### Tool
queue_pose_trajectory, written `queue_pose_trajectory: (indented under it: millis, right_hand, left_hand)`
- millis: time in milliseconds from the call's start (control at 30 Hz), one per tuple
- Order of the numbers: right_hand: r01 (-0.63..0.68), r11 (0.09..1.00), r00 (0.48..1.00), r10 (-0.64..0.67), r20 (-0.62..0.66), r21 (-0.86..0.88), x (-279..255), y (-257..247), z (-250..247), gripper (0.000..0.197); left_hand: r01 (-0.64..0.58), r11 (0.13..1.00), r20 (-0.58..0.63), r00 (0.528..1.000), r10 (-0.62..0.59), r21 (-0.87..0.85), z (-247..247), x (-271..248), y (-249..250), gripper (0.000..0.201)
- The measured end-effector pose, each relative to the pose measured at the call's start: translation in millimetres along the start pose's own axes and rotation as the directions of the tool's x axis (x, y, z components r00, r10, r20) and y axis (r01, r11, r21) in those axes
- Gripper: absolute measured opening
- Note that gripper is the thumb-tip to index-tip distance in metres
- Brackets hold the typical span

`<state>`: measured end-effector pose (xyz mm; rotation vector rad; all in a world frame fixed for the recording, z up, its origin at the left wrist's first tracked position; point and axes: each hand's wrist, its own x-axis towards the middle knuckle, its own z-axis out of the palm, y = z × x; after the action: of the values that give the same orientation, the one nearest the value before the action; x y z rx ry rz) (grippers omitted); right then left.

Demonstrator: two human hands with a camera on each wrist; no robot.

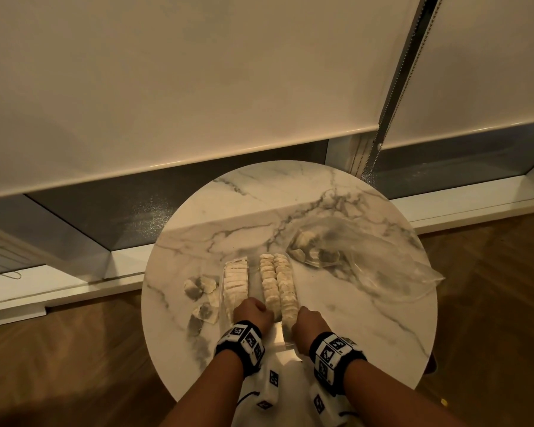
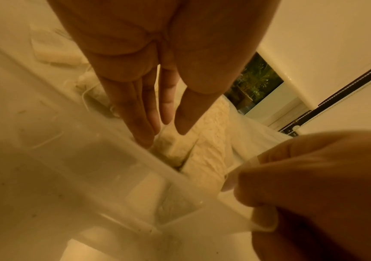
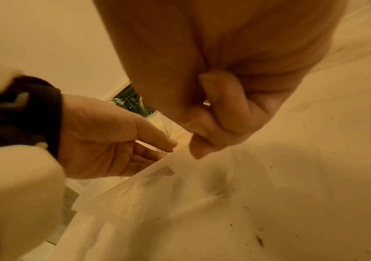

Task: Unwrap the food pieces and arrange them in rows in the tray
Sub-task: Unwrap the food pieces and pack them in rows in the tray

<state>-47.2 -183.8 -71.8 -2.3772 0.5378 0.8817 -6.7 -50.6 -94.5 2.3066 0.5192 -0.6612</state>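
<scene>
gripping clear plastic tray (image 1: 285,342) rim w/ right hand (image 1: 309,323).

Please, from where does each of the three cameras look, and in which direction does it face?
Head: from above, forward and down at the round table and tray; shows both forearms and wristbands.
Left wrist: along the left hand, straight fingers reaching into the tray toward the food pieces.
Right wrist: along the right hand, curled at the tray rim.
Shared: each wrist view shows the other hand and the tray.
</scene>
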Motion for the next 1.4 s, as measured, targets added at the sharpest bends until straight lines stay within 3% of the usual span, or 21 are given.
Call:
queue_pose_trajectory:
  millis: [167,433,567,633,833,1000,1233,1400]
  right_hand:
    - [-0.005,0.999,1.000,0.005,-0.010,-0.036,-0.1,-1.0,1.8,0.033]
    - [-0.010,1.000,1.000,0.010,-0.020,-0.014,1.5,-8.7,-1.9,0.029]
    - [-0.017,0.999,1.000,0.016,-0.025,-0.036,1.1,-10.8,-1.0,0.033]
    - [-0.019,0.999,0.999,0.017,-0.031,-0.048,0.5,-11.9,0.3,0.034]
    - [-0.037,0.997,0.999,0.034,-0.038,-0.067,0.5,-17.3,1.1,0.035]
    - [-0.066,0.995,0.997,0.063,-0.042,-0.073,-1.6,-20.4,1.8,0.036]
    - [-0.092,0.995,0.995,0.090,-0.051,-0.036,-4.5,-22.2,2.3,0.035]
    - [-0.106,0.994,0.993,0.104,-0.047,-0.039,-8.7,-25.5,1.9,0.036]
  left_hand:
    - [-0.127,0.991,0.044,0.991,0.129,-0.039,-13.7,-8.4,-11.8,0.018]
    - [-0.266,0.959,-0.117,0.960,0.254,-0.097,-47.0,-18.2,-55.3,0.007]
    - [-0.212,0.970,-0.327,0.931,0.163,-0.121,-72.6,-10.0,-77.0,0.005]
    - [-0.133,0.985,-0.363,0.928,0.084,-0.114,-84.8,-0.6,-92.6,0.003]
    - [0.003,0.998,-0.268,0.963,0.015,0.068,-92.2,38.3,-131.0,0.043]
    - [-0.009,0.998,-0.224,0.974,0.024,0.067,-88.5,45.4,-131.4,0.029]
    - [0.051,0.998,-0.155,0.986,-0.054,-0.026,-94.0,43.8,-142.2,0.025]
    - [-0.015,0.999,-0.157,0.988,0.010,-0.031,-101.5,35.8,-154.0,0.017]
